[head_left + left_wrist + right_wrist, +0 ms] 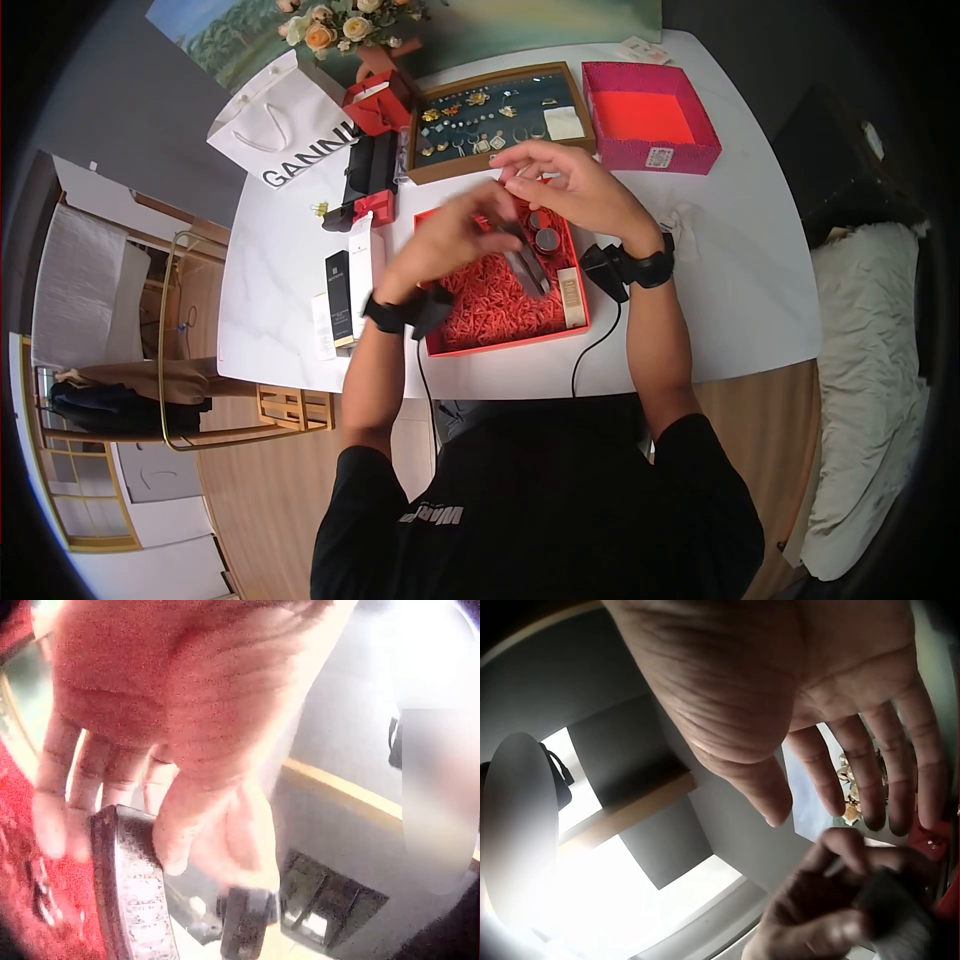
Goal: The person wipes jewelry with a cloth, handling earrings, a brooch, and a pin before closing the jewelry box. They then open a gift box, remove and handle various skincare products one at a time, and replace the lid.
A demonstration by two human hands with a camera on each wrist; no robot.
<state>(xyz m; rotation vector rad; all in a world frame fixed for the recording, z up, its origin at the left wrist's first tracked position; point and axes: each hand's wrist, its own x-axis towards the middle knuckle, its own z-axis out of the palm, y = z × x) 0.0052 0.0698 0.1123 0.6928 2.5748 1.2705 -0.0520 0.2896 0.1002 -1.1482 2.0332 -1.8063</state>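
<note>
Over the red gift box (pixel 500 347) my left hand (pixel 450 240), blurred by motion, pinches a slim dark box (pixel 528 268) between thumb and fingers. In the left wrist view the dark box (pixel 139 900) shows pale printed lines on one face. My right hand (pixel 575 195) hovers above the gift box's far right corner, its fingers loosely extended and holding nothing; the right wrist view shows its palm (pixel 840 667). Red shredded paper (pixel 490 305) fills the gift box. In it lie a small round jar (pixel 547 240) and a small beige box (pixel 571 298).
A jewelry tray (pixel 420 171) and an open pink box (pixel 660 158) stand behind. To the left are a white GANNI bag (pixel 265 120), a red bag (pixel 378 105), a black box (pixel 338 295) and a white box (pixel 367 265). Cables run from both wrists.
</note>
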